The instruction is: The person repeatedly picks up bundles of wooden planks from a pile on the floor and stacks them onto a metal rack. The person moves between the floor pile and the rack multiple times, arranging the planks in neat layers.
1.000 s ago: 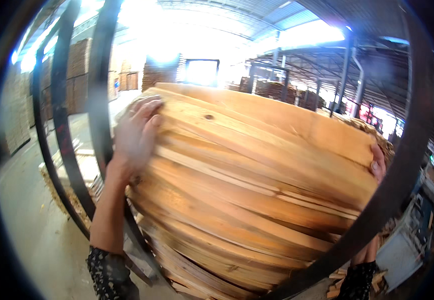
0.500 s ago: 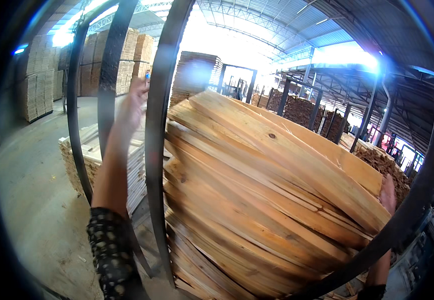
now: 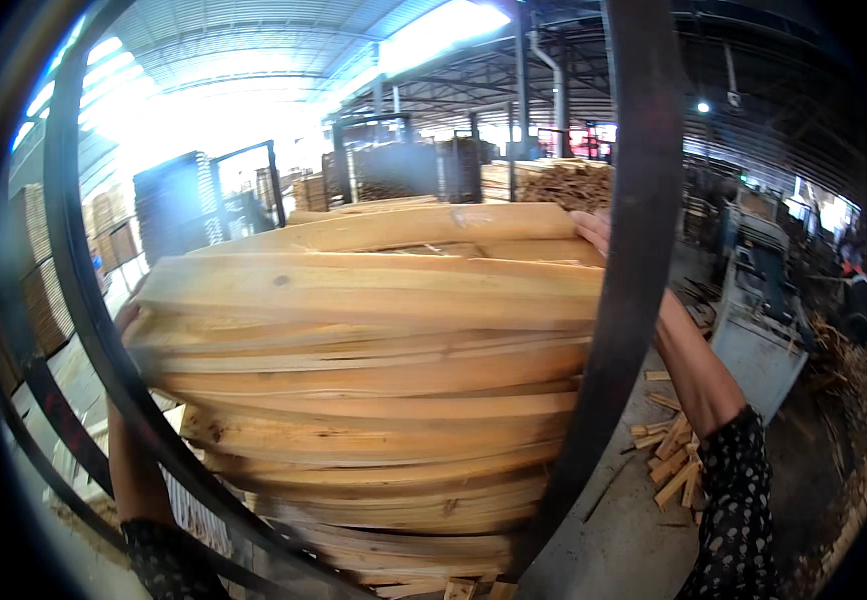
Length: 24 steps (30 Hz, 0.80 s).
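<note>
A tall stack of sawn wooden boards (image 3: 404, 385) fills the middle, between dark metal posts. My right hand (image 3: 592, 230) reaches behind the right post (image 3: 644, 150), its fingers stretched out against the right end of an upper board (image 3: 484, 220). Part of that hand is hidden by the post. At the stack's left side, my left hand (image 3: 127, 318) is beside the left end of a wide top board with a knot (image 3: 384, 285). The left metal post (image 3: 76, 250) and blur hide most of its fingers.
Loose wood offcuts (image 3: 676, 460) lie on the floor to the right, near a grey machine (image 3: 754, 290). Further back stand a pile of wood pieces (image 3: 566, 188) and a tall board stack (image 3: 174, 205). Another metal bar (image 3: 64, 420) crosses the lower left.
The view has swung to the right, so the stack now lies level across it. My left hand has gone from the raised spot by the left posts to the stack's left end. My right hand stays at the right end.
</note>
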Each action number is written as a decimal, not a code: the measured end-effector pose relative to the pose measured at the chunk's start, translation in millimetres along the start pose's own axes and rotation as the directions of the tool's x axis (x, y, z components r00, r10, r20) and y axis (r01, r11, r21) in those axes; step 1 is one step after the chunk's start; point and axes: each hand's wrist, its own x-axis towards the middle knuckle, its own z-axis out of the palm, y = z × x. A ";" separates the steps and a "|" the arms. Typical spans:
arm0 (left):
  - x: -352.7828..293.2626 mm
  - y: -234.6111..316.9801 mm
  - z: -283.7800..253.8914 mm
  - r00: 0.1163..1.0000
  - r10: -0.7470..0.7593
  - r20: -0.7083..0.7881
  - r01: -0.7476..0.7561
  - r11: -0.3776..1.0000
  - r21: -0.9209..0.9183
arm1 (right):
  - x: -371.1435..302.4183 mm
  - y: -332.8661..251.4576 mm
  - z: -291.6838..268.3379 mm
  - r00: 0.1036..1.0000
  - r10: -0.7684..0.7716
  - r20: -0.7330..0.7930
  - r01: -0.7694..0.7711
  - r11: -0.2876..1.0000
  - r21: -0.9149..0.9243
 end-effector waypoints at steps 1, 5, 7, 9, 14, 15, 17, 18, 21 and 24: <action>0.9 -4.8 8.2 1.000 0.006 -0.006 -0.006 1.000 0.005 | -3.1 -7.1 2.5 1.000 0.007 -0.004 -0.007 1.000 0.018; 2.2 -25.2 27.5 1.000 0.007 -0.012 -0.007 1.000 0.031 | -20.9 -29.8 14.7 1.000 0.005 -0.023 -0.005 1.000 0.016; 3.6 -18.6 13.9 0.999 0.014 -0.029 -0.011 0.997 0.082 | -36.6 -33.6 21.5 0.999 -0.037 -0.004 0.036 0.997 -0.073; -1.6 -24.8 14.2 0.999 0.013 -0.046 -0.009 0.996 0.094 | -57.9 -34.8 26.6 0.994 -0.105 -0.028 0.097 0.973 -0.207; -18.5 -28.9 20.9 0.997 0.000 -0.071 0.009 0.992 0.123 | -84.2 0.1 27.8 0.938 -0.299 -0.174 0.192 0.869 -0.456; -20.6 -30.4 19.9 0.997 -0.005 -0.082 0.016 0.991 0.130 | -85.1 3.5 28.4 0.936 -0.305 -0.177 0.181 0.847 -0.501; -26.0 -32.3 20.2 0.996 -0.006 -0.085 0.018 0.990 0.143 | -91.5 6.7 31.5 0.932 -0.299 -0.205 0.129 0.803 -0.582; -30.4 -32.4 22.3 0.996 -0.007 -0.089 0.019 0.990 0.143 | -92.4 7.9 33.1 0.927 -0.302 -0.220 0.120 0.798 -0.590; -33.4 -32.5 21.8 0.994 -0.011 -0.108 0.027 0.988 0.151 | -90.9 11.5 36.1 0.910 -0.342 -0.235 0.162 0.814 -0.558; -35.2 -36.1 19.8 0.994 -0.023 -0.110 0.041 0.985 0.169 | -93.7 17.7 25.7 0.943 -0.242 -0.228 0.203 0.962 -0.182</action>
